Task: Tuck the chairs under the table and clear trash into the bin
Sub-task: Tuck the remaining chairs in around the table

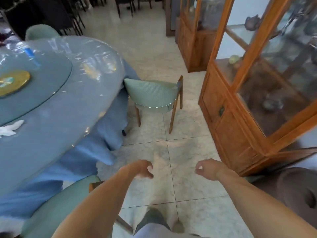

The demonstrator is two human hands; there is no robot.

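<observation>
A round table (56, 107) with a blue cloth under clear plastic fills the left. A pale green chair (154, 96) with wooden legs stands at its right edge, backrest toward me, seat partly under the cloth. A second green chair (58, 208) is at the lower left, close to the table, next to my left arm. A third chair back (40, 32) shows behind the table. White crumpled paper (10, 128) lies on the tabletop. My left hand (143, 169) and my right hand (205, 169) hang over the floor, fingers loosely curled, holding nothing.
A glass turntable (42, 93) with a gold plate (13, 83) sits on the table. Wooden glass-fronted cabinets (240, 117) line the right side. A brown upholstered seat (295, 194) is at the lower right. Dark chairs (51, 16) stand far back. Marble tile floor (171, 143) runs between table and cabinets.
</observation>
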